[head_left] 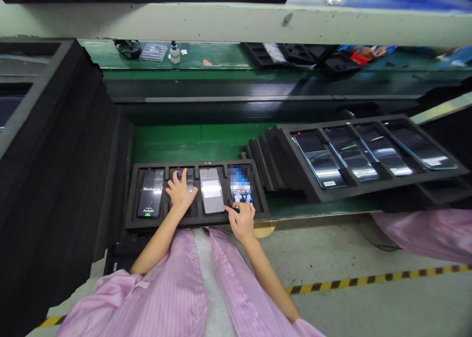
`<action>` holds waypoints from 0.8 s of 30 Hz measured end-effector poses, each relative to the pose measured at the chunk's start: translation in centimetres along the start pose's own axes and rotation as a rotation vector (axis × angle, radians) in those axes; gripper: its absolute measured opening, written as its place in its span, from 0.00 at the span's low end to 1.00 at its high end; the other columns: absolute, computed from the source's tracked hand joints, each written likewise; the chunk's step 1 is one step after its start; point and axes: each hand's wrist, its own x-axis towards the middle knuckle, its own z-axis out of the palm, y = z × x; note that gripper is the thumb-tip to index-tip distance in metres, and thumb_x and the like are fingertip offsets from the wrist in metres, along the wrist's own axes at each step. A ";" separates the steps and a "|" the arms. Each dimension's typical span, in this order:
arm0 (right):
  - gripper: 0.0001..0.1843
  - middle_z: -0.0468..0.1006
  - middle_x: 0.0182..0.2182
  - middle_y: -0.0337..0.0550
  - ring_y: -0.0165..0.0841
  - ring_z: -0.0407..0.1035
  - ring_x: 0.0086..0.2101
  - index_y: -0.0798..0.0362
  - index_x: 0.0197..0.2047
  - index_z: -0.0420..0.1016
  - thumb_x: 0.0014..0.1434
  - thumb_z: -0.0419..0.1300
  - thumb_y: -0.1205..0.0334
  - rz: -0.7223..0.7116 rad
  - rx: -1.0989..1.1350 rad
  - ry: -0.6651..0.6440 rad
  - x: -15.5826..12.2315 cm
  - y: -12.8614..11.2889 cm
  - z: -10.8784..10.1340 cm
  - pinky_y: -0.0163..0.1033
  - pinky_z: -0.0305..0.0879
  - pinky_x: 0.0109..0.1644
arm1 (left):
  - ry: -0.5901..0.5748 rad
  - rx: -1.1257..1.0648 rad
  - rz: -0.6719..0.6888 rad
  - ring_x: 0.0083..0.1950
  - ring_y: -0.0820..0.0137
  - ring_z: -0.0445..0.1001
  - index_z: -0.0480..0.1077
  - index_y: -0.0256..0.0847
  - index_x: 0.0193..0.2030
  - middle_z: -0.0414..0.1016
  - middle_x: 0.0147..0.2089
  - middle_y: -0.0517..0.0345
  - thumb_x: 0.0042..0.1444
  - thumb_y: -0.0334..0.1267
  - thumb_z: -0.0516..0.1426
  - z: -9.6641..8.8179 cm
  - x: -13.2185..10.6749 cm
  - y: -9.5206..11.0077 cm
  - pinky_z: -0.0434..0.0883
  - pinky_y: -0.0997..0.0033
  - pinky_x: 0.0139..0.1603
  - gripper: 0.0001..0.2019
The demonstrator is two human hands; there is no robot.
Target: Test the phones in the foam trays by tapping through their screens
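Note:
A black foam tray (131,199) lies in front of me with smartphones in its slots. The leftmost phone (151,192) shows a Blackview and Android start screen. Over the second phone (190,178), which has a dark screen, my left hand (180,193) is open with fingers spread, hiding much of it. The third phone (211,189) has a greyish screen with a white box. My right hand (242,220) is at the lower end of the fourth phone (240,182), whose lit screen shows blue and app icons. Its fingers are bent but apart, the thumb reaching toward the third phone.
On the right, a tray (322,195) with several dark-screened phones tops a slanting pile of foam trays (267,165). Tall stacked black trays (55,179) stand at left. A small bottle (174,54) and a clear case (154,52) sit at the back. Pink cloth (431,233) shows at right.

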 end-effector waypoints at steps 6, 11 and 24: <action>0.20 0.68 0.37 0.45 0.35 0.60 0.42 0.48 0.44 0.76 0.62 0.43 0.64 0.026 -0.046 -0.083 0.4 -0.3 0.1 0.49 0.50 0.54 | -0.002 0.000 -0.007 0.53 0.52 0.60 0.48 0.51 0.65 0.48 0.66 0.48 0.48 0.47 0.54 0.0 0.0 0.0 0.63 0.53 0.48 0.36; 0.20 0.65 0.48 0.50 0.40 0.57 0.50 0.46 0.55 0.68 0.63 0.43 0.58 0.054 -0.183 -0.194 1.9 -1.4 0.5 0.53 0.49 0.56 | 0.020 -0.005 0.007 0.52 0.52 0.60 0.50 0.49 0.65 0.49 0.66 0.48 0.48 0.47 0.54 0.1 0.0 0.0 0.63 0.53 0.47 0.36; 0.18 0.67 0.44 0.49 0.38 0.59 0.48 0.50 0.45 0.73 0.63 0.43 0.61 0.082 -0.111 -0.100 1.1 -0.4 0.1 0.52 0.49 0.56 | 0.010 0.004 0.005 0.52 0.51 0.60 0.49 0.50 0.66 0.48 0.66 0.48 0.49 0.47 0.53 0.2 0.0 0.0 0.63 0.53 0.47 0.36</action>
